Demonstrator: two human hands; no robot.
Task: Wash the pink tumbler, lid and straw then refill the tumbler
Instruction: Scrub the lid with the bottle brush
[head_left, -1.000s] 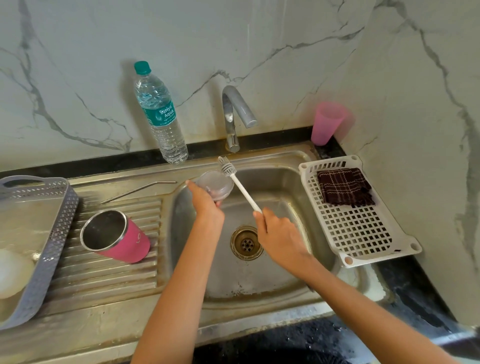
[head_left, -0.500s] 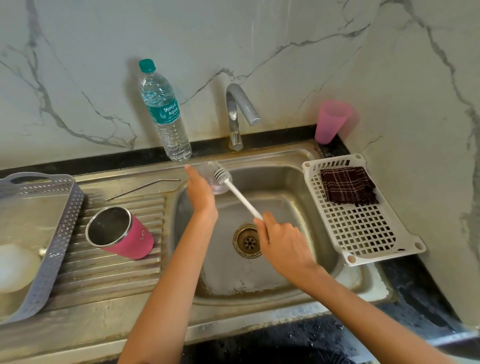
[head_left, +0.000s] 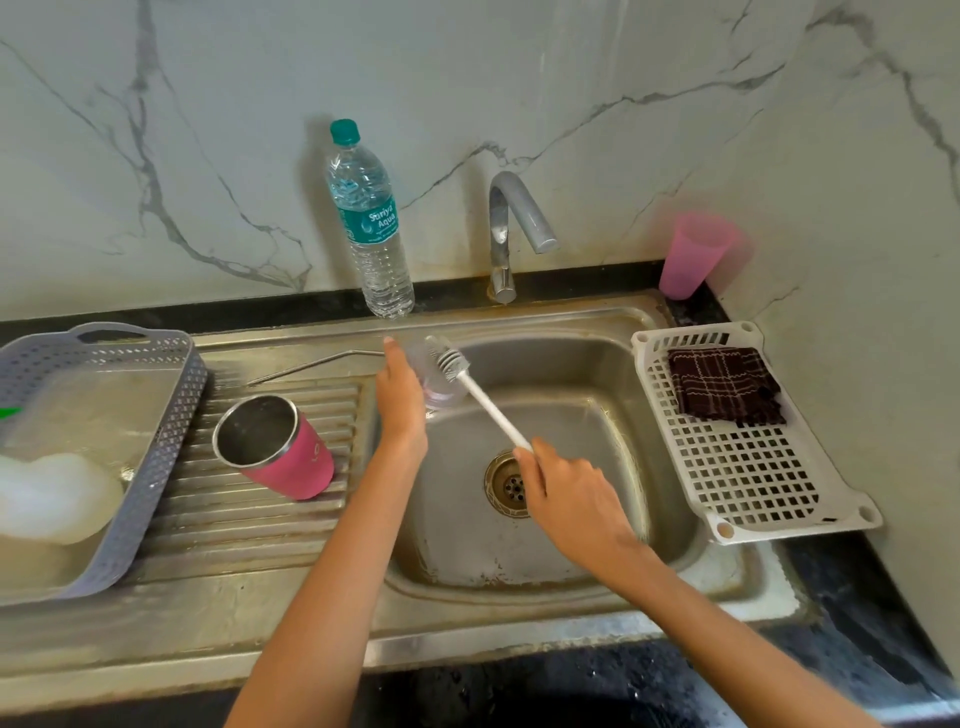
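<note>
Over the sink basin: the left hand grips a clear, round plastic lid, held on edge above the basin's left rim.
Right hand: closed around the end of a white long-handled brush, whose bristled head rests against the lid.
Stainless steel sink: the round drain shows between the two forearms.
Pink tumbler with a steel interior: lying on its side on the ribbed draining board, mouth turned up and left, apart from both hands.
Thin metal straw: flat on the draining board behind the tumbler, one end near the left hand.
Clear water bottle with a green cap: upright on the back ledge, left of the curved chrome tap.
Pink plastic cup: in the back right corner.
White slotted tray: right of the basin, a dark checked cloth on its far end.
Grey perforated basket: at the far left.
</note>
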